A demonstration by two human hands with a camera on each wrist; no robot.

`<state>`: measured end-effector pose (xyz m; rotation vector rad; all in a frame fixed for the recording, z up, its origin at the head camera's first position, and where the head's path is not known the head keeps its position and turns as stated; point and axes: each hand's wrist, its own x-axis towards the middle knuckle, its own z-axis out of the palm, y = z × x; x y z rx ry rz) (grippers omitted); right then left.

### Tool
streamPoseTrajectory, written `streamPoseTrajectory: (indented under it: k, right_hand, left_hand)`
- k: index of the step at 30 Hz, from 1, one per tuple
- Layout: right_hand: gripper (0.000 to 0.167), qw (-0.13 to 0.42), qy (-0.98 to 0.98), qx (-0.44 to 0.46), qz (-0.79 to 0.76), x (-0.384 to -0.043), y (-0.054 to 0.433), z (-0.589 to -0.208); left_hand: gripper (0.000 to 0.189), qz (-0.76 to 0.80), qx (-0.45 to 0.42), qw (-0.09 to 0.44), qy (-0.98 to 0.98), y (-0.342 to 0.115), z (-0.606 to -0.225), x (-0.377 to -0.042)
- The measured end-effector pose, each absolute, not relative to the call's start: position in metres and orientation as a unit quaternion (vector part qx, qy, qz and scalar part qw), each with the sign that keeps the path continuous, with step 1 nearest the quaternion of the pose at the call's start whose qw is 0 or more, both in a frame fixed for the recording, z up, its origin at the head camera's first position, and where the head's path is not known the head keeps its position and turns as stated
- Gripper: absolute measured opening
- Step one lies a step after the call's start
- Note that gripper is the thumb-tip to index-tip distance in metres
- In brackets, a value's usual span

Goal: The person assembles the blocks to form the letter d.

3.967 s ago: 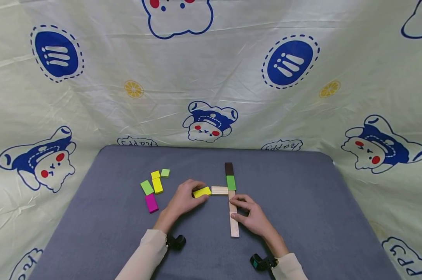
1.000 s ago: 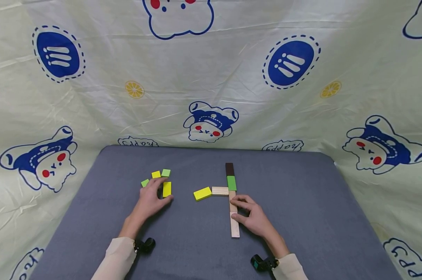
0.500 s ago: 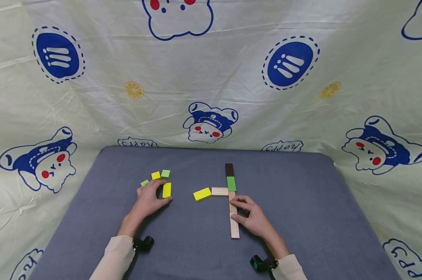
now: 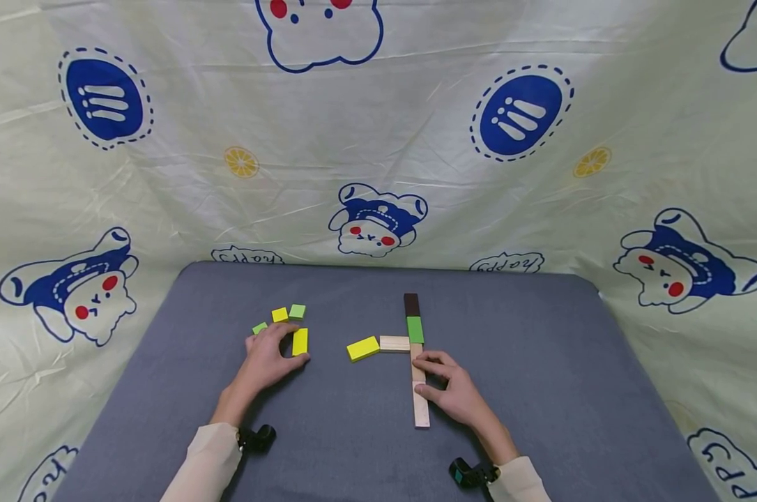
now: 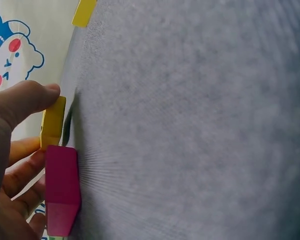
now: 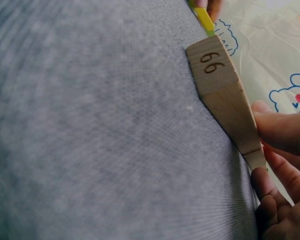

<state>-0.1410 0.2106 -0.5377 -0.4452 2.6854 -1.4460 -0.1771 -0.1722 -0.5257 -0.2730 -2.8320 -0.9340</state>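
My left hand (image 4: pixel 267 357) pinches a yellow block (image 4: pixel 300 341) between thumb and fingers, low over the table at left. A magenta block (image 5: pixel 63 185) lies beside those fingers in the left wrist view; the hand hides it from the head camera. My right hand (image 4: pixel 459 392) holds the plain wooden blocks (image 4: pixel 422 413) near their seam, thumb and fingertips on them. Above these, a green block (image 4: pixel 415 330) and a dark brown block (image 4: pixel 411 305) continue the line. A plain block (image 4: pixel 394 344) branches left, with a slanted yellow block (image 4: pixel 362 348) at its end.
Behind my left hand sit a small yellow block (image 4: pixel 280 314) and a light green block (image 4: pixel 297 312). Another green block (image 4: pixel 259 327) is partly covered by that hand. A printed cloth (image 4: pixel 378 139) hangs behind the grey table (image 4: pixel 516 335).
Since the oldest frame, my left hand has released the slanted yellow block, moved left and gripped another yellow block, which now stands straighter and slightly farther right. My right hand has stayed put.
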Motion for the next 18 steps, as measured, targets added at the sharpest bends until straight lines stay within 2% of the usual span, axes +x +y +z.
streamPoseTrajectory:
  k: [10,18]
  right_hand:
    - [0.045,0.036,0.872,-0.139,-0.468,-0.142,0.211,-0.541]
    - [0.045,0.038,0.872,-0.136,-0.469,-0.143,0.21,-0.54]
  left_hand:
    - [0.059,-0.304,-0.111,0.074,-0.943,-0.168,-0.517,-0.171]
    - [0.059,-0.32,-0.15,0.038,-0.935,-0.159,-0.509,-0.166]
